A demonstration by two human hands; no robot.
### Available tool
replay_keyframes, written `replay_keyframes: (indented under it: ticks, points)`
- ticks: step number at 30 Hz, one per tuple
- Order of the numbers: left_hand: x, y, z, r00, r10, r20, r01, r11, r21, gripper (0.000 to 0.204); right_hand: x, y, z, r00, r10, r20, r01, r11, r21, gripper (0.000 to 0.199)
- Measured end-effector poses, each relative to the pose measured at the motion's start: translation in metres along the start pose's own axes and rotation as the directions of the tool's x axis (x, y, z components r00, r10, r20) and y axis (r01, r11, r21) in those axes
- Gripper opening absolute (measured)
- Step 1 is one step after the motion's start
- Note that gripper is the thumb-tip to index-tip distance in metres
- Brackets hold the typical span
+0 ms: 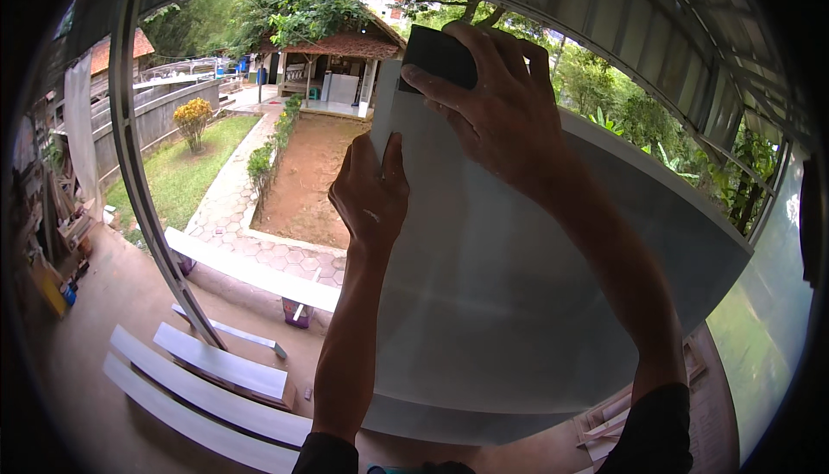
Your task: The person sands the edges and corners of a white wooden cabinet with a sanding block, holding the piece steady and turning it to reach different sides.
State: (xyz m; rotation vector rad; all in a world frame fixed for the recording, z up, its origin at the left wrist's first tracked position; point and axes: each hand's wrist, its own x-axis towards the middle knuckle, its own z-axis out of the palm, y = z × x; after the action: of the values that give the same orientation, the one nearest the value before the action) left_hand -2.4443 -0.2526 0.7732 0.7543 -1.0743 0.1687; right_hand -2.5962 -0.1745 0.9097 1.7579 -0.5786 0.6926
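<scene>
Head view: by the right hand (505, 98), a black block (439, 58) is clamped between thumb and fingers, and it is held at the upper left corner of a large grey panel (492, 293). By the left hand (371, 191), the left edge of this panel is pinched, a little below that corner. The two hands are seen apart from each other. To the lower left of the panel, white boards (223, 362) are laid out in rows. Beyond its left edge, brown soil (302, 180) and a red-roofed house (345, 49) can be seen.
</scene>
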Motion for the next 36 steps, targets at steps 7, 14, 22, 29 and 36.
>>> replay_keyframes:
  ticks: [7,14,22,29,36]
  points:
    - [-0.004,0.003,0.001,1.0,0.001,-0.003,-0.001,1.0,-0.001,0.02,-0.029,0.016,-0.039,0.996,0.054,0.069,-0.046,0.992,-0.118,0.034]
    - [0.001,-0.004,0.001,0.999,0.024,-0.036,-0.024,1.0,0.009,0.022,0.011,-0.009,0.009,0.996,-0.092,0.001,0.091,0.989,-0.12,0.03]
    - [-0.001,0.006,0.005,0.998,-0.054,-0.008,0.054,0.998,-0.026,0.019,-0.062,0.029,-0.065,0.986,0.143,0.084,-0.127,0.977,-0.174,0.038]
    - [0.003,0.01,0.006,1.0,-0.017,-0.009,0.018,0.998,0.055,0.024,-0.068,-0.031,-0.064,0.954,0.273,0.125,-0.299,0.909,0.291,0.05]
    - [0.004,0.003,0.012,0.999,0.04,0.002,-0.04,0.978,0.203,0.031,-0.055,-0.072,-0.054,0.958,0.223,0.18,-0.284,0.825,0.489,0.052]
